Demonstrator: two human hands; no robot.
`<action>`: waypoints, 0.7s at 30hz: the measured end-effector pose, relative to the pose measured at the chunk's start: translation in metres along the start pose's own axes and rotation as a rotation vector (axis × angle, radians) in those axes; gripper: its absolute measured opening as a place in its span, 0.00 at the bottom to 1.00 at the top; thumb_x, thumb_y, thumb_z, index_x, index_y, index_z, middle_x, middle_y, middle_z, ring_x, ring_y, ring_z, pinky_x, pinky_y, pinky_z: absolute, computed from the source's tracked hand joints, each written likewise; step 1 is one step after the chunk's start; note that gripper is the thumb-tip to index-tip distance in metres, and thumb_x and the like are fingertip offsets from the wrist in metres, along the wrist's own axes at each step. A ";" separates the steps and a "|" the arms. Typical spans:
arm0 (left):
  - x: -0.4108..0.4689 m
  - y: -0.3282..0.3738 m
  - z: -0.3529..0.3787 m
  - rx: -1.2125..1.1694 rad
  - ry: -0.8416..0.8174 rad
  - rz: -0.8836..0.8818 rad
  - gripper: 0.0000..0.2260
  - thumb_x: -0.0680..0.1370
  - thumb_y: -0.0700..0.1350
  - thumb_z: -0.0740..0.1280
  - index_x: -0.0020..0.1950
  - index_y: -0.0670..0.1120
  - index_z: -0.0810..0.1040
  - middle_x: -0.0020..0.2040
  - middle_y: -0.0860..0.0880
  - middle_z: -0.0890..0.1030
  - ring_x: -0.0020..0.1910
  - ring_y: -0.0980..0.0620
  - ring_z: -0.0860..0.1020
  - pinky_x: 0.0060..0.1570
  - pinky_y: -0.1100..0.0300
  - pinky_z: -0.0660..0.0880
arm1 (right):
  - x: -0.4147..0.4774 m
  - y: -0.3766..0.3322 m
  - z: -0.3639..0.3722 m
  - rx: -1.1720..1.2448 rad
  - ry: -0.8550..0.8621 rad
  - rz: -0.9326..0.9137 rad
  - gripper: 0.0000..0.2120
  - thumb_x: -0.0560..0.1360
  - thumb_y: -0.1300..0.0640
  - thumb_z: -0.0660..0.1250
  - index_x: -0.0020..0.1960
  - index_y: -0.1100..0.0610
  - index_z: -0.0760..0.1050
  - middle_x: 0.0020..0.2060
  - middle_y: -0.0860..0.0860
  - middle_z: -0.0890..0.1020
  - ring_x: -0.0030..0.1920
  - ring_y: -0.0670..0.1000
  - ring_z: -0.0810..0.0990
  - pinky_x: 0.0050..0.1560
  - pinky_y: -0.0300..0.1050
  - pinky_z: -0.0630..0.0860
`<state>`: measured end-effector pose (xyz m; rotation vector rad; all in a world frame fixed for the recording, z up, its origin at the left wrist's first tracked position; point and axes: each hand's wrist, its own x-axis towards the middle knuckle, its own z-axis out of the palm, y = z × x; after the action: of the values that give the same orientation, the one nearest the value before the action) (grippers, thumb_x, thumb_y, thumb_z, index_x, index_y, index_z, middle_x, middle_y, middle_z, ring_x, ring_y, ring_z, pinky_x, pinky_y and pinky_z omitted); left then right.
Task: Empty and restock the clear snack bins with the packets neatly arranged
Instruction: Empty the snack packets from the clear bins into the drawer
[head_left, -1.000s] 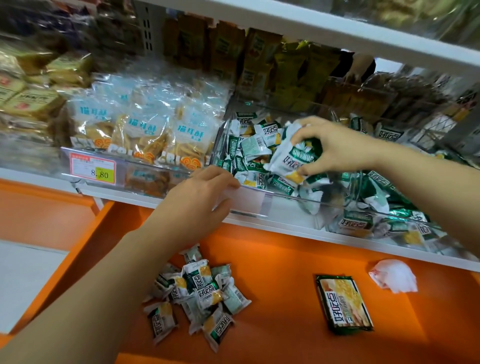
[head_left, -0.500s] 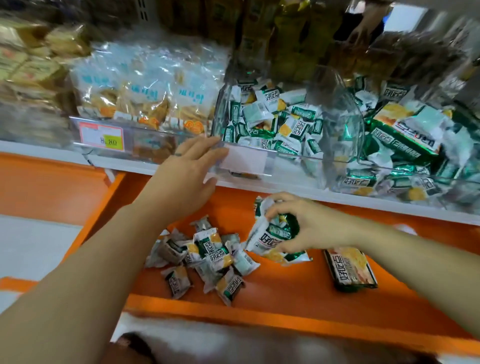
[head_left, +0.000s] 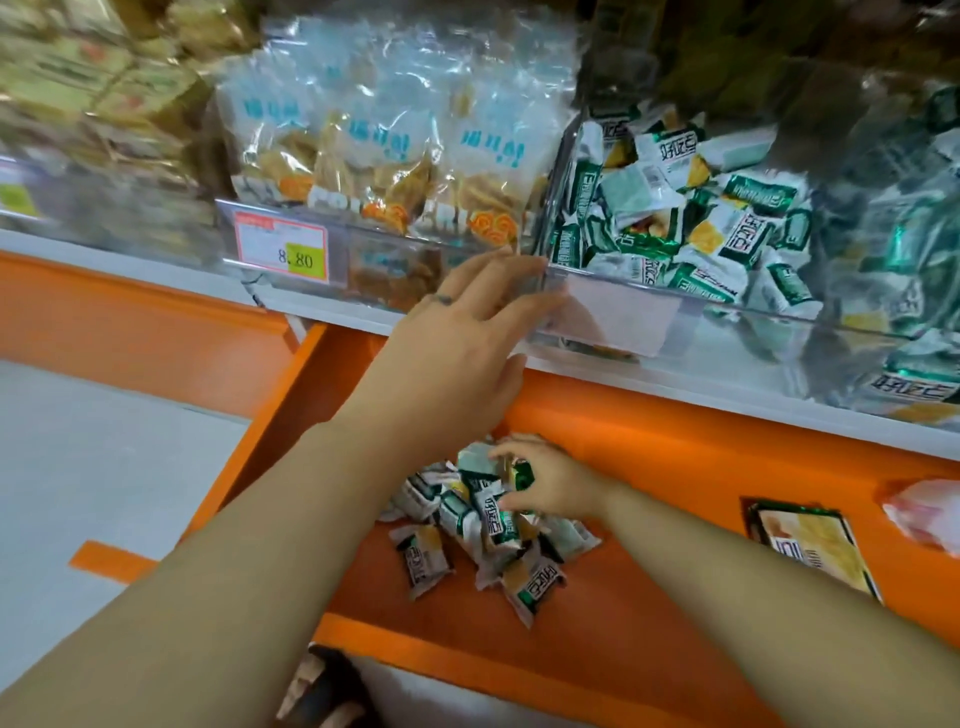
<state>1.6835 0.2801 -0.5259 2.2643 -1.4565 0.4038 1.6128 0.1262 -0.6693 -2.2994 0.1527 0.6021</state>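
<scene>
A clear snack bin (head_left: 613, 306) on the white shelf holds several small green-and-white packets (head_left: 675, 208) in a loose jumble. My left hand (head_left: 457, 353) rests on the bin's front left corner with its fingers stretched along the rim. Below, on the orange ledge (head_left: 675, 597), lies a heap of the same packets (head_left: 530, 582). My right hand (head_left: 556, 483) is down on top of that heap, its fingers and thumb curled round a few packets.
Left of the bin, another clear bin (head_left: 384, 156) holds clear cookie bags, with an 8.80 price tag (head_left: 283, 252). A flat green packet (head_left: 810, 551) and a crumpled white wrapper (head_left: 924, 514) lie on the ledge to the right. Grey floor (head_left: 104, 467) lies at left.
My right hand carried a handful of packets out of the bin and down onto the heap on the orange ledge. My left hand stayed on the bin's front.
</scene>
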 end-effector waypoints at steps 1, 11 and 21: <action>0.000 0.000 0.000 0.003 0.002 0.001 0.21 0.74 0.41 0.63 0.67 0.44 0.74 0.68 0.43 0.71 0.69 0.40 0.66 0.48 0.40 0.78 | -0.005 -0.002 -0.005 0.011 -0.003 -0.010 0.25 0.74 0.58 0.70 0.69 0.49 0.68 0.75 0.54 0.59 0.75 0.53 0.56 0.70 0.43 0.56; 0.006 0.007 -0.012 -0.071 0.033 -0.071 0.18 0.76 0.41 0.64 0.66 0.46 0.75 0.63 0.46 0.75 0.63 0.44 0.72 0.54 0.45 0.75 | -0.141 -0.068 -0.102 0.050 0.035 -0.152 0.12 0.76 0.64 0.66 0.59 0.55 0.77 0.48 0.36 0.78 0.47 0.30 0.77 0.48 0.27 0.72; 0.022 0.006 -0.016 -0.127 0.063 -0.147 0.14 0.77 0.40 0.66 0.61 0.46 0.78 0.53 0.48 0.80 0.56 0.46 0.73 0.49 0.51 0.74 | -0.129 -0.077 -0.211 0.042 0.440 -0.081 0.17 0.74 0.59 0.70 0.62 0.50 0.73 0.58 0.51 0.77 0.57 0.53 0.79 0.51 0.46 0.80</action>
<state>1.6873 0.2684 -0.5005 2.2188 -1.2388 0.3252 1.6004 0.0262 -0.4307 -2.3532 0.2756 0.0436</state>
